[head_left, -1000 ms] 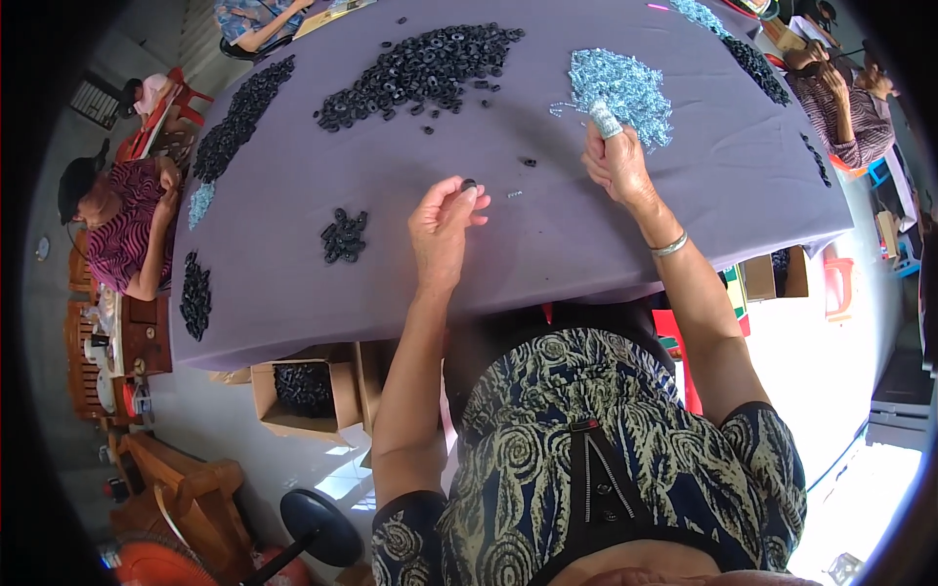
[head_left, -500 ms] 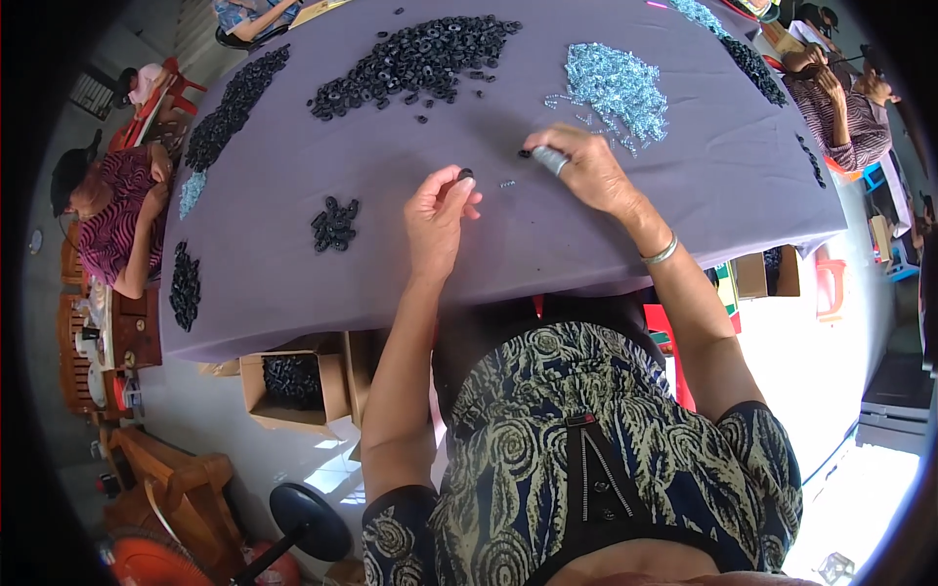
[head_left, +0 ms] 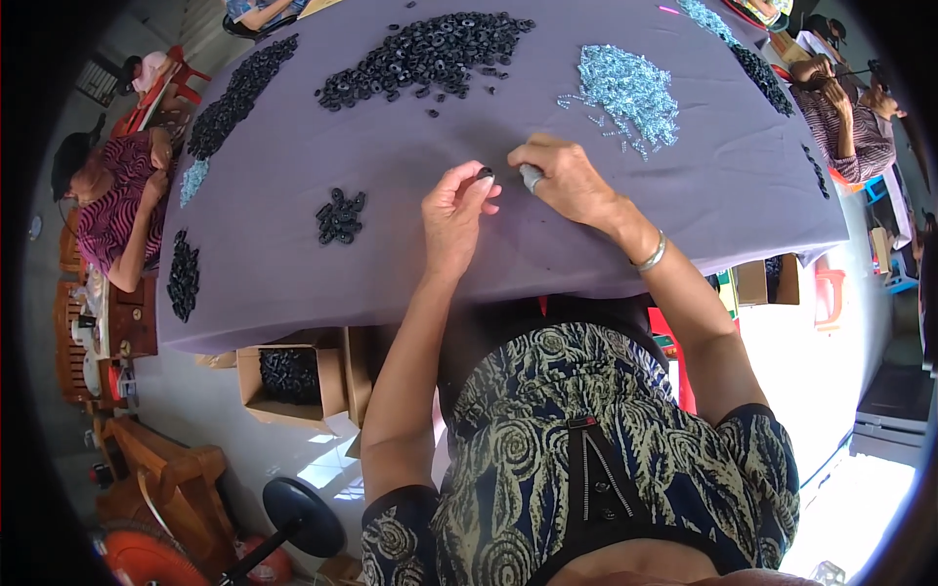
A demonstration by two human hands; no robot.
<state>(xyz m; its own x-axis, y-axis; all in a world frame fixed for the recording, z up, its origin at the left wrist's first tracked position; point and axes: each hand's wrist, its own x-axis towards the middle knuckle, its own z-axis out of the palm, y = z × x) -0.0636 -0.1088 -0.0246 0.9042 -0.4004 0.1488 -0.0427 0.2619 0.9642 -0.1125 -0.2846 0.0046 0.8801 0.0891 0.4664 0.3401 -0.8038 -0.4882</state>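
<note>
My left hand (head_left: 455, 217) pinches a small round black plastic part (head_left: 486, 173) between thumb and fingertips, just above the cloth. Close by on the right, my right hand (head_left: 576, 186) is closed with its fingers curled inward. A grey covering (head_left: 531, 177) wraps one of its digits, and whatever its fingertips hold is hidden. Left of my hands lies a small heap of black parts (head_left: 340, 217). Farther off are a large pile of black ring-shaped parts (head_left: 430, 59) and, to its right, a pile of small silvery-blue coil springs (head_left: 627, 93).
A purple-grey cloth (head_left: 391, 283) covers the table. More black parts (head_left: 239, 98) run along its left side, where a person in a patterned top (head_left: 122, 220) sits. Another person (head_left: 845, 122) sits at the right. An open cardboard box (head_left: 293, 381) of black parts stands below the front edge.
My right hand has come down and left, nearer my left hand, which has shifted slightly right. The black piece at its fingertips and the loose spring on the cloth no longer show.
</note>
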